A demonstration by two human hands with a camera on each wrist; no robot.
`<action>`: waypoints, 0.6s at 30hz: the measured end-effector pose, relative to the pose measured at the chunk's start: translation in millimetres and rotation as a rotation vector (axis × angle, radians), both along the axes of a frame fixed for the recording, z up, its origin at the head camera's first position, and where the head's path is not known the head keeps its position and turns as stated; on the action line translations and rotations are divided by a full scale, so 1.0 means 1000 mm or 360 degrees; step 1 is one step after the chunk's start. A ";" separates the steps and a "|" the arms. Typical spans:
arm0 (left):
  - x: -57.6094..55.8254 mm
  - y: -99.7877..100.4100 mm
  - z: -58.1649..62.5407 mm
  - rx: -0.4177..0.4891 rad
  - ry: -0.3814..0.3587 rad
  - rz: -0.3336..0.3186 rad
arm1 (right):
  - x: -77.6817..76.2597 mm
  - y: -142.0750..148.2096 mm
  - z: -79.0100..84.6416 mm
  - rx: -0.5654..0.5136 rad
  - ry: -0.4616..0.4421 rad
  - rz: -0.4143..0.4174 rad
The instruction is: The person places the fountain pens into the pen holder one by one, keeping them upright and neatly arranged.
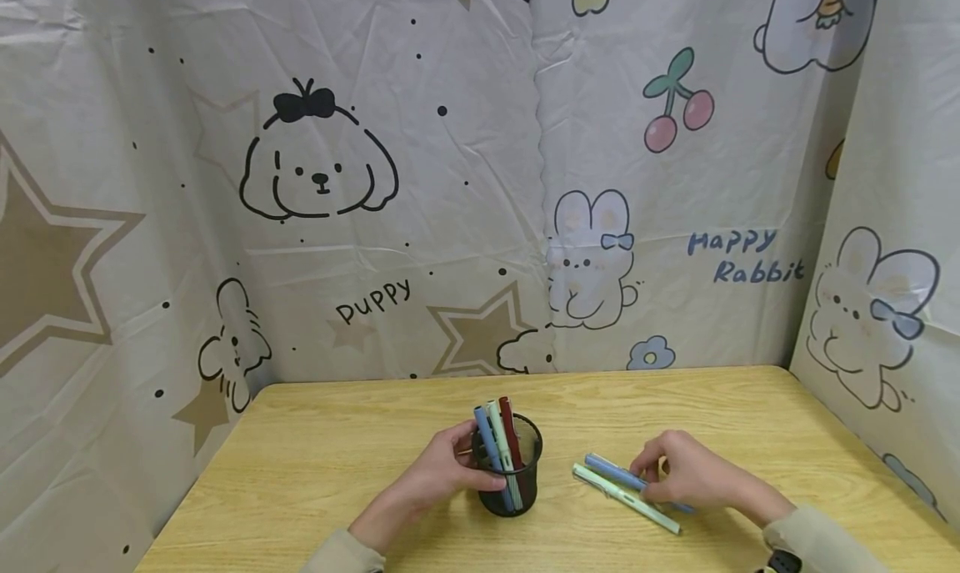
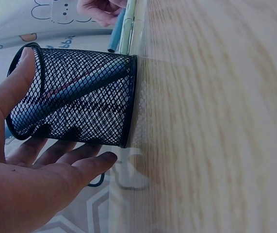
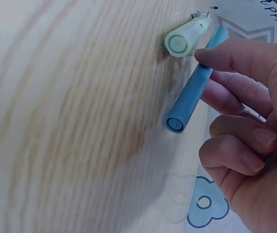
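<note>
My left hand (image 1: 437, 473) grips a black mesh pen holder (image 1: 528, 491) that stands upright on the table, thumb near its rim and fingers round the far side. Inside it lean a blue pen (image 1: 486, 434), a light green pen (image 1: 499, 436) and a dark red pen (image 1: 509, 429). To the right, my right hand (image 1: 693, 470) pinches another blue pen (image 3: 190, 99) between thumb and fingers, close over the tabletop. Beside that pen lies a second light green pen (image 1: 628, 499) on the wood. In the right wrist view, the other fingers curl in toward the palm.
The wooden table (image 1: 337, 427) has its back edge against a white cloth backdrop (image 1: 450, 181) printed with cartoon animals and stars. More of this cloth hangs at the left and right sides. A dark watch (image 1: 783, 561) shows at the right sleeve.
</note>
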State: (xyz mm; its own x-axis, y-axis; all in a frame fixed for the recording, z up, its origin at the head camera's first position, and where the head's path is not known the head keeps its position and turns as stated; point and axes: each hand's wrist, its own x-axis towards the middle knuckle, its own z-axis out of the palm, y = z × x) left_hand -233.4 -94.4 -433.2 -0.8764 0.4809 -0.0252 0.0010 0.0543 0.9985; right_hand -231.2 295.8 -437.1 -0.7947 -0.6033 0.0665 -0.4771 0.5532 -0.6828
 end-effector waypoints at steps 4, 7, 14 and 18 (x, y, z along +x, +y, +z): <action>0.000 0.001 0.000 -0.0003 0.0000 0.0003 | 0.001 0.001 0.002 -0.0041 -0.0001 -0.0002; 0.000 0.001 0.001 0.0001 0.0000 0.0002 | 0.002 0.001 0.003 -0.0060 0.0012 -0.0011; 0.000 0.000 0.000 -0.0007 -0.0010 0.0010 | 0.004 0.001 0.006 -0.0107 0.0018 -0.0037; 0.000 0.000 0.000 -0.0014 -0.0009 0.0013 | 0.006 -0.001 0.009 -0.0120 0.0000 -0.0063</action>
